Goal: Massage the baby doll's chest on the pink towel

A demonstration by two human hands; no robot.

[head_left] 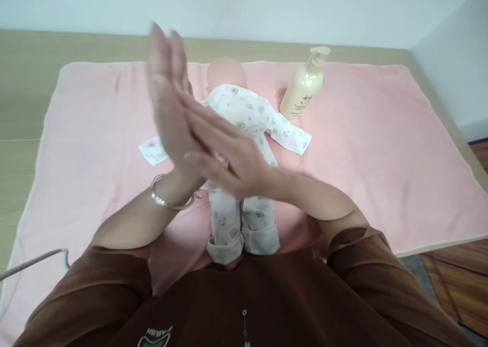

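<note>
Palms pressed flat together mid-frame: our left hand [168, 108] and right hand [224, 158] hold nothing, fingers straight, above the doll [244, 128] lying centre on the pink towel [373, 148]. Right of it, the lotion bottle [303, 90] could tip if an elbow swings.

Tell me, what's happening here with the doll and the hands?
A person presses the left hand and right hand palm to palm above a baby doll in printed pyjamas. The doll lies on a pink towel spread over a table. A cream pump bottle stands beside the doll, untouched.
</note>
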